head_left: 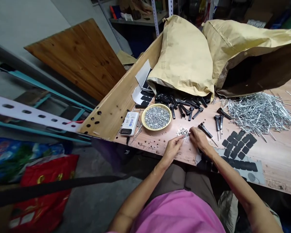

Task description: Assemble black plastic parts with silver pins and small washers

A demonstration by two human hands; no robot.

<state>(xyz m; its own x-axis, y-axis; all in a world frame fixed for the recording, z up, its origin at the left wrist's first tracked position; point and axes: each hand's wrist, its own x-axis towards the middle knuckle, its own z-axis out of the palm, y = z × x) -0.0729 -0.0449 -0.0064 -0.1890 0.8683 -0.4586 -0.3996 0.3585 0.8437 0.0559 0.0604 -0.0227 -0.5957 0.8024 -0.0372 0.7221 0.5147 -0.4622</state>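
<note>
Way left of the yellow bowl [143,117] there's a red bag [47,184] down low, then a white boxy gadget [131,122] just beside the bowl on that same side. The bowl's on the tabletop [278,155], loaded with tiny metal bits. Left hand [173,146] is to the right of the bowl and nearer the wearer, thumb and fingers pinched narrow at a little pile of metal pieces [181,131]; can't tell if there's one in the grip. That pile sits just right of the bowl. Behind it, also right of the bowl, loose black parts [184,103] spill from a tan sack [185,55]. Right hand [198,138] is further right of the bowl, fingers curled in at the pile's right side, can't tell what they've got. Well right of the bowl: a big heap of metal rods [257,111], with black pads [240,145] nearer the wearer.
</note>
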